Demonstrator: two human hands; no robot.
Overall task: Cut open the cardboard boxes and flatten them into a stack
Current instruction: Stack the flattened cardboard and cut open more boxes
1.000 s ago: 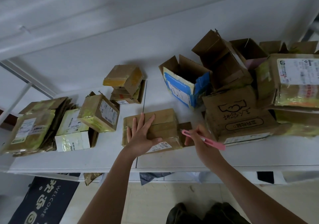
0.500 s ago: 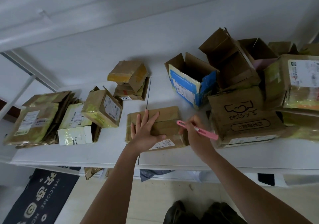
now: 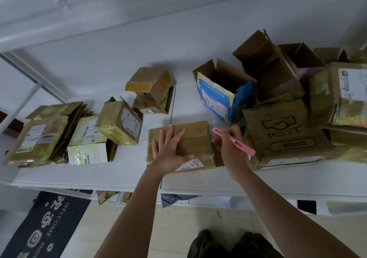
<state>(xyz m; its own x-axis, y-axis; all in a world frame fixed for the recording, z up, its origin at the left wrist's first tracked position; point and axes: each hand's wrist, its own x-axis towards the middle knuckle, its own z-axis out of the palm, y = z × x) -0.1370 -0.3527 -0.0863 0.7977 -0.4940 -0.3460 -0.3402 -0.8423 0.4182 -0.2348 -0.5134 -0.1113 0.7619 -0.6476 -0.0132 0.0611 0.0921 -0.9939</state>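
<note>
Since half a second ago our right hand [image 3: 228,148] has tipped the pink cutter [image 3: 234,141] steeper at the sealed box [image 3: 190,138] mid-table, fingers gripping it. Our left hand [image 3: 170,152] presses flat, fingers spread. Flattened stack [image 3: 39,132] lies left; open boxes [image 3: 278,82] crowd right.

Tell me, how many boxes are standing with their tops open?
3 clearly: the blue box behind the person's hands, the tilted brown box right of it, and the box with pink inside further right. More at the far right edge may be hidden.
</note>
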